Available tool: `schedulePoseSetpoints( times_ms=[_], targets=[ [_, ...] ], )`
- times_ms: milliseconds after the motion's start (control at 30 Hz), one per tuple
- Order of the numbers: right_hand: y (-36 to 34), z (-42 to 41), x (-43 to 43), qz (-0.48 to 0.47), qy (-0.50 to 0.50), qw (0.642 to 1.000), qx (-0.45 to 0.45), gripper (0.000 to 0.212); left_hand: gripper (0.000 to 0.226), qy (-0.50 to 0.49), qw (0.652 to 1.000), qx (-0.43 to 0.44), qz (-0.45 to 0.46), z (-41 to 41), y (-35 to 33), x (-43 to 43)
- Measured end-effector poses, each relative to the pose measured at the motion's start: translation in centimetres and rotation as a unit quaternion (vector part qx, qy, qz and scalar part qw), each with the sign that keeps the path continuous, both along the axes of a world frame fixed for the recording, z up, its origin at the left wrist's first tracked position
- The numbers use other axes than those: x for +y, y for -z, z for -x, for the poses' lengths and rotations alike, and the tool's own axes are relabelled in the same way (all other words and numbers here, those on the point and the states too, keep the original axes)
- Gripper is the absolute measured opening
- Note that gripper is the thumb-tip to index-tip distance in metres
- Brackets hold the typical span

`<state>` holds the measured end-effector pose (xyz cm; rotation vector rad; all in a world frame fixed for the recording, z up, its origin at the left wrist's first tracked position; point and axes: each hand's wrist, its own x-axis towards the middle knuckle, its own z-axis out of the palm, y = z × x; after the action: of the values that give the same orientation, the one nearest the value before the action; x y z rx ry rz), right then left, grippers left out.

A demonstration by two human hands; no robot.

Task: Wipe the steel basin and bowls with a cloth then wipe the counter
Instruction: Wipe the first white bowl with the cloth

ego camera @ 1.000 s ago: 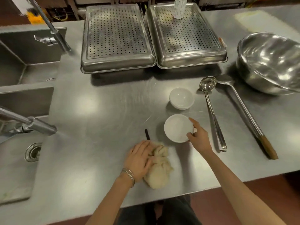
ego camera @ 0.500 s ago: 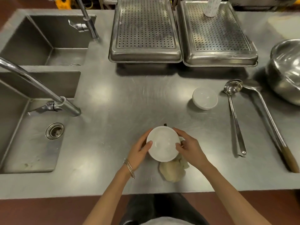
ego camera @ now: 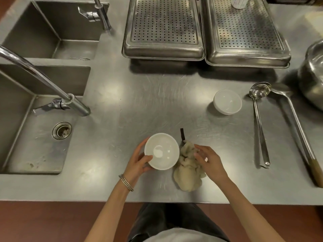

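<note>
My left hand (ego camera: 138,163) grips a small white bowl (ego camera: 163,149) by its left rim, thumb over the edge, just above the steel counter (ego camera: 157,102). To its right lies a crumpled beige cloth (ego camera: 187,173) with a dark tag at its top. My right hand (ego camera: 208,161) rests over the cloth's upper right part, fingers spread and touching it. A second white bowl (ego camera: 227,101) sits farther back on the right. The large steel basin (ego camera: 312,74) is cut off by the right edge.
Two sinks (ego camera: 35,130) with curved taps (ego camera: 75,102) fill the left side. Two perforated steel trays (ego camera: 163,28) stand at the back. A ladle (ego camera: 258,119) and a long wooden-handled spatula (ego camera: 297,126) lie on the right.
The bowl has gone from both hands into my left hand alone and shifted left of the cloth. My right hand let go of it and dropped onto the cloth.
</note>
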<state>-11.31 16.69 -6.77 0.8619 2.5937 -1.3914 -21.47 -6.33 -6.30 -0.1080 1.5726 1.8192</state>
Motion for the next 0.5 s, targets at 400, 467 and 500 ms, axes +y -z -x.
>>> schedulePoseSetpoints(
  times_ms=[400, 467, 500],
  targets=[
    [-0.3, -1.0, 2.6, -0.044, 0.016, 0.998, -0.035, 0.012, 0.056, -0.036, 0.999, -0.004, 0.012, -1.6, 0.4, -1.1],
    [-0.9, -1.2, 3.0, -0.079, -0.022, 0.997, -0.005, 0.013, 0.064, -0.029, 1.0, 0.002, 0.01, -1.6, 0.3, -0.8],
    [-1.5, -1.3, 3.0, -0.07, -0.029, 0.997, 0.016, 0.017, 0.067, -0.025, 1.0, 0.005, 0.01, -1.6, 0.2, -0.8]
  ],
)
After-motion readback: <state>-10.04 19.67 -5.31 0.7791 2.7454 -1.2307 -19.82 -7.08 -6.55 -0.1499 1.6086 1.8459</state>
